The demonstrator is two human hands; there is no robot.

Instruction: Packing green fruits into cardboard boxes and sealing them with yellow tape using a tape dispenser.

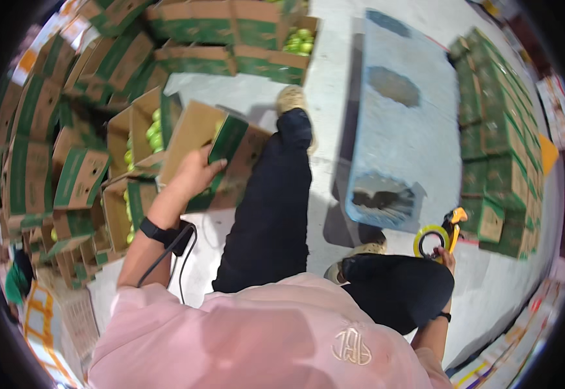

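Observation:
My left hand [200, 170] grips the upper edge of an open cardboard carton [231, 155] with a green band. The carton is tilted beside my leg, and a bit of pale green produce shows inside it. Off to the right, my right hand [444, 255] is closed around a tape dispenser [453, 228] with yellow-orange parts and a large roll of yellowish tape [432, 241]. Open cartons [119, 131] of round green fruit or vegetables [154, 133] stand just left of the carton in my left hand.
A worn blue board or table [409, 136] lies ahead on the right. Stacked green-and-brown cartons [494, 146] stand beyond it. More cartons [214, 24] line the front and left. A person in green [17, 279] is at the far left.

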